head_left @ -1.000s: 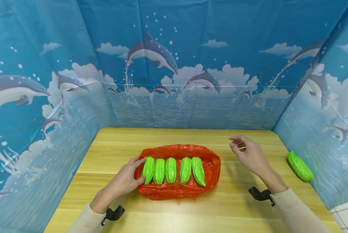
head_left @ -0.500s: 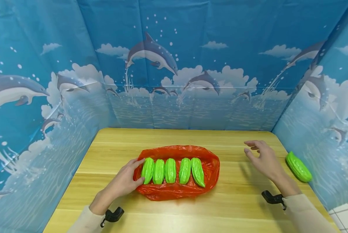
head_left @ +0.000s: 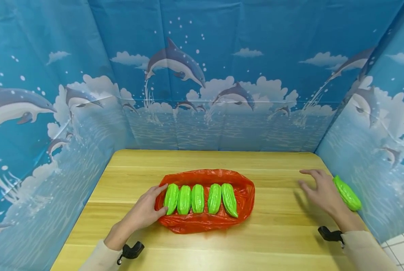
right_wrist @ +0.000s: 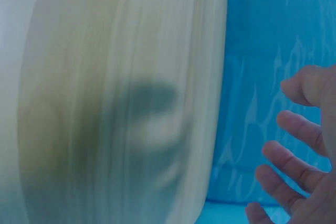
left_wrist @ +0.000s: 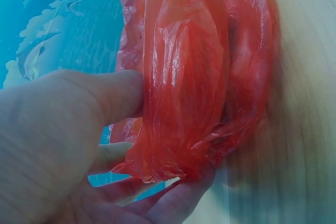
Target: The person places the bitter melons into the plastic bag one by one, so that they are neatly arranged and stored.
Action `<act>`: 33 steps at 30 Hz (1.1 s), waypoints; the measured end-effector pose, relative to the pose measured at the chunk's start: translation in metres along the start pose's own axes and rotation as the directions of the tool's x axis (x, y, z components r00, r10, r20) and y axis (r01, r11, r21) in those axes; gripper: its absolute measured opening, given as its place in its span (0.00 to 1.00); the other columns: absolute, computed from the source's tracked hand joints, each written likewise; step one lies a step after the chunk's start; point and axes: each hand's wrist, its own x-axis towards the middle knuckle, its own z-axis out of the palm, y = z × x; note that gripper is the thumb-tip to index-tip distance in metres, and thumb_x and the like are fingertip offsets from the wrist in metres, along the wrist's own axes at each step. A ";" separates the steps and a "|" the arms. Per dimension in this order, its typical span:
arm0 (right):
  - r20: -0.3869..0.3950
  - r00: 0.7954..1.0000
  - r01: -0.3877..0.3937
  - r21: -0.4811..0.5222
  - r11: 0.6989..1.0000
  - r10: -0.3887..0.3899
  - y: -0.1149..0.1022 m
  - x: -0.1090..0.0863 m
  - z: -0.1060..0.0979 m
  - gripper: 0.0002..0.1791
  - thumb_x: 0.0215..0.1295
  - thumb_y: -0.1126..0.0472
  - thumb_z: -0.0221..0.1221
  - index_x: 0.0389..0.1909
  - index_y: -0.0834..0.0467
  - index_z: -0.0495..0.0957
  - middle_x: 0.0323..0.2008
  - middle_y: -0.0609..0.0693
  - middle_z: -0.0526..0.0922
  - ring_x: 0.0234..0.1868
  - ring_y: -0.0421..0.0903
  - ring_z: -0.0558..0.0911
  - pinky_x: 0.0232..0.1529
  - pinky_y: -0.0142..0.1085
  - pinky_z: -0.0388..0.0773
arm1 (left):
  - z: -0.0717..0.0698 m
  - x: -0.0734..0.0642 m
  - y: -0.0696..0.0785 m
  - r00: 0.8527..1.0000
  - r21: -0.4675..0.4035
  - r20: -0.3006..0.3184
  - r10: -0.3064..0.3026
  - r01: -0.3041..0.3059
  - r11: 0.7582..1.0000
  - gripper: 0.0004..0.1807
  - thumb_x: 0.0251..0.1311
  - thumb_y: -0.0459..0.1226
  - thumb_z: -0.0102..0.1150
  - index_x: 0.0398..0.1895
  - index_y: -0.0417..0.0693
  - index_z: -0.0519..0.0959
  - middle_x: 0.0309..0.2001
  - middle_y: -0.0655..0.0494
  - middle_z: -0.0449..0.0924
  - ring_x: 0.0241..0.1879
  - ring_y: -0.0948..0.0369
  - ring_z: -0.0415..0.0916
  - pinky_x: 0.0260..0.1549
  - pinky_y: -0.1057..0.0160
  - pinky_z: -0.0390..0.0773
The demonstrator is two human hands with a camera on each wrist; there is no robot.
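Note:
A red plastic bag (head_left: 205, 224), its mouth spread wide, lies on the table with several bright green, ridged bitter gourds (head_left: 197, 198) side by side inside it. My left hand (head_left: 146, 209) holds the bag's left end, thumb on one side and fingers on the other; the left wrist view shows the crumpled film (left_wrist: 184, 77) between them. Over the right part of the table my right hand (head_left: 324, 194) hovers with fingers spread and nothing held. Just beyond it, a single bitter gourd (head_left: 348, 194) lies at the table's right edge, partly hidden by that hand.
The wooden table (head_left: 222, 252) is backed by a blue dolphin-print sheet (head_left: 222, 124), which also hangs along the left and right sides. White floor tiles (head_left: 400, 248) show at the lower right. Each wrist carries a black camera mount (head_left: 132, 250).
My right hand has moved to the right, away from the bag and up to the lone bitter gourd, its fingers opening. My left hand stays on the bag's left end.

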 end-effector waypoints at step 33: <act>-0.022 0.983 -0.186 -0.147 0.972 0.184 0.082 -0.025 -0.033 0.38 0.84 0.52 0.68 0.81 0.72 0.71 0.73 0.89 0.68 0.69 0.90 0.67 0.60 0.85 0.66 | 0.003 0.002 -0.006 1.000 -0.014 -0.006 -0.007 0.007 1.000 0.45 0.71 0.35 0.78 0.90 0.42 0.70 0.82 0.35 0.77 0.79 0.34 0.79 0.78 0.30 0.81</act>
